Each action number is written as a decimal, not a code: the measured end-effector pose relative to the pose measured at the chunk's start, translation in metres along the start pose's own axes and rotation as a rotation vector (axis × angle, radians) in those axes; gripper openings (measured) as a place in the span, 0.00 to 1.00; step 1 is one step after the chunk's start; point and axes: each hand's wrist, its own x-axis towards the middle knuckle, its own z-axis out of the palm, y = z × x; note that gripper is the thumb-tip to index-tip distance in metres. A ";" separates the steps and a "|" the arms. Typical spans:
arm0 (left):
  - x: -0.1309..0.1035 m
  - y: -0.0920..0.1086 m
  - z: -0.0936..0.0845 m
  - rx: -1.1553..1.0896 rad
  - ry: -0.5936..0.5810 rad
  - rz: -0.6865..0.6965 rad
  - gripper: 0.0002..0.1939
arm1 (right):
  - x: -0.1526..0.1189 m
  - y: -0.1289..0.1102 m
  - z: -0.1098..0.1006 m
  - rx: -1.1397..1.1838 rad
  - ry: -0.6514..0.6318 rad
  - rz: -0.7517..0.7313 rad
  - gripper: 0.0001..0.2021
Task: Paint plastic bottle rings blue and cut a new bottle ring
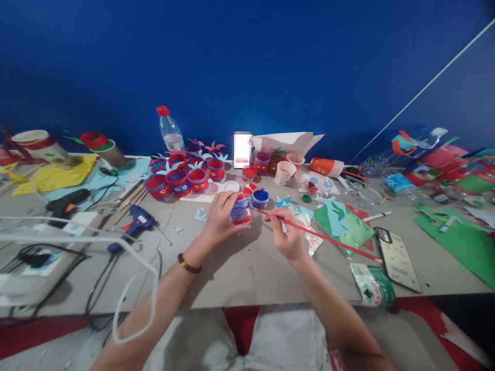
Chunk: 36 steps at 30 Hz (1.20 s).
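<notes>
My left hand point(221, 219) holds a small cup point(241, 208) painted red and blue, tilted on its side above the table. In my right hand point(286, 232) is a long red paintbrush point(328, 239), its tip close to the painted cup; whether it touches cannot be made out. Just behind the brush tip stands an open pot of blue paint point(260, 197). A tub of red paint point(249, 174) sits farther back. Several finished-looking red and blue cups with eyes point(178, 181) stand grouped to the left.
A blue glue gun point(139, 221), a black one point(68, 206) and a power strip point(50, 257) with cables lie left. A white cable crosses my left forearm. Right are green sheets point(460, 242), a phone point(398, 260) and a green packet point(373, 285). A bottle point(170, 131) stands behind.
</notes>
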 end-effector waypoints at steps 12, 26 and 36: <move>0.000 0.002 0.002 0.050 0.002 -0.025 0.37 | -0.003 -0.007 0.004 0.132 -0.046 -0.012 0.06; 0.002 0.001 -0.003 0.053 0.094 0.021 0.38 | 0.008 0.004 -0.004 -0.090 0.050 0.077 0.07; 0.000 0.002 0.002 0.120 0.066 0.016 0.38 | 0.000 -0.005 0.004 -0.027 -0.088 -0.218 0.06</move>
